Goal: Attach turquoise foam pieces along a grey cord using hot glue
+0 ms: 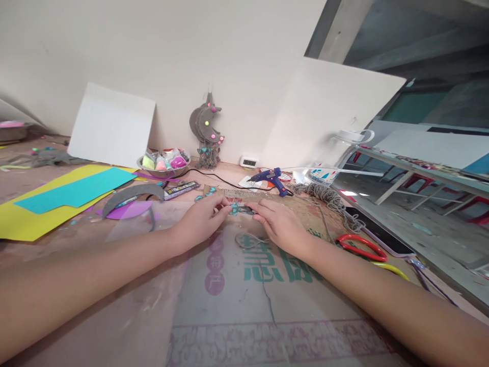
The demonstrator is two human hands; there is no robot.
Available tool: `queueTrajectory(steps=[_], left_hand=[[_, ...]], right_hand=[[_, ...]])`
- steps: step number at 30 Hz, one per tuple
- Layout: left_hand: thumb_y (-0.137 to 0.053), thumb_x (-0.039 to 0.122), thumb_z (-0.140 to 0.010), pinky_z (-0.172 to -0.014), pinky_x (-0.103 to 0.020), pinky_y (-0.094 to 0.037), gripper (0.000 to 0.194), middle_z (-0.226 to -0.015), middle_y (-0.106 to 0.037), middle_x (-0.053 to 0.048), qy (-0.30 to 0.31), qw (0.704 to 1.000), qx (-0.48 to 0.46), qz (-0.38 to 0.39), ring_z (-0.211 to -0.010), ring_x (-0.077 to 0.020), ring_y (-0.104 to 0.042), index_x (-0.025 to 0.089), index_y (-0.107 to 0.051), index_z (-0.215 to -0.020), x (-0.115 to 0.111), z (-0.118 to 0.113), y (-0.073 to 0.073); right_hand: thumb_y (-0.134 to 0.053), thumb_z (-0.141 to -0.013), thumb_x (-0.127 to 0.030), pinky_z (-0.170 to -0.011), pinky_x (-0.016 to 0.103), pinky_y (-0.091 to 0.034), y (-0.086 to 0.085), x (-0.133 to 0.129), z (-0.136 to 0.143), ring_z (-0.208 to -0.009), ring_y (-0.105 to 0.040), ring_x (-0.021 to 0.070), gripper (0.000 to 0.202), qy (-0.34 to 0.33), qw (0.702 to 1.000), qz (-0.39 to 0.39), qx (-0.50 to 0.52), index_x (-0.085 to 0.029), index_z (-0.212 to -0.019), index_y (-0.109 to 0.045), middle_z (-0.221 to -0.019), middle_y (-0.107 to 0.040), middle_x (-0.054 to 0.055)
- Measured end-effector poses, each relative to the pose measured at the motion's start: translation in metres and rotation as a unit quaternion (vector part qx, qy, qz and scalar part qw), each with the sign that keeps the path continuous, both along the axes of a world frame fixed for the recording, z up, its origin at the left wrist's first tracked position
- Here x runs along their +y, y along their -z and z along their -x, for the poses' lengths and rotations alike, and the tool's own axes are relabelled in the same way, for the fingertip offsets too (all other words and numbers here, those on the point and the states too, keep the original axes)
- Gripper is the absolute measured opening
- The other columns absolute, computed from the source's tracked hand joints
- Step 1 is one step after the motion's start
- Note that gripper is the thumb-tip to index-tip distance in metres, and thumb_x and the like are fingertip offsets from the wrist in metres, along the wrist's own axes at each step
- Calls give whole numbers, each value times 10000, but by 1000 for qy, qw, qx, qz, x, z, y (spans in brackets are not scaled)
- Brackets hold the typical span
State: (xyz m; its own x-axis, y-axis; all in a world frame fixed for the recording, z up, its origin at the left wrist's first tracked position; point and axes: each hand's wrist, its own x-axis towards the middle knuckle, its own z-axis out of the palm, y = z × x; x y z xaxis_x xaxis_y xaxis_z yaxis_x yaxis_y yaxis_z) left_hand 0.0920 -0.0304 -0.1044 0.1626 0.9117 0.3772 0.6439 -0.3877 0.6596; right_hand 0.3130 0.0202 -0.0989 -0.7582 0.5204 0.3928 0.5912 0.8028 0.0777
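My left hand [201,219] pinches a small teal piece [234,209] between thumb and fingertips, above a printed board [229,306]. Close by on the right, my right hand [280,224] has its fingers closed on a small dark tool [247,209] whose tip points at the teal piece. Whether the tip touches it is too small to tell. A thin grey cord [267,293] lies on the board below the hands, with a loop of it just under them. More teal pieces [209,190] lie beyond my left hand.
Behind the hands are a blue glue gun [272,178], a bowl of coloured packets [164,164] and a crescent ornament [206,125] against the wall. Yarn [331,198], a phone [378,232] and red-handled scissors [361,248] lie right. Yellow [26,224] and blue sheets [76,191] lie left.
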Motion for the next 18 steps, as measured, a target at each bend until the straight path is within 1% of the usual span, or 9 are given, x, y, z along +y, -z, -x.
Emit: queueTrajectory(steps=[8,13,18], left_hand=[[-377,320,-888,-644,-263,-377,225,-785,-569,-4,27,999,9,15,-725,-146,-517,176,-527,-800,-3,-2,-3],[-381,316,-887,-633,-252,-371,217,-772,-558,3,31,999,-3,34,-710,-136,-509,176,-522,-799,-4,-4,-5],[-390,327,-878,-606,-249,-358,225,-714,-536,14,28,998,-9,53,-666,-133,-495,173,-509,-765,-3,-4,-5]], right_hand=[[-327,-946,-313,-696,295,-405,-1,-1,1,-809,-548,178,366,-18,1000,-12,-23,-202,-1238,-518,-930,-611,82],[-331,-945,-303,-694,283,-397,-1,-1,1,-798,-543,173,358,-24,999,-12,-18,-190,-1219,-532,-919,-610,85],[-331,-946,-303,-680,283,-402,-2,-1,2,-791,-545,173,356,-24,1000,-9,-15,-187,-1207,-543,-895,-614,77]])
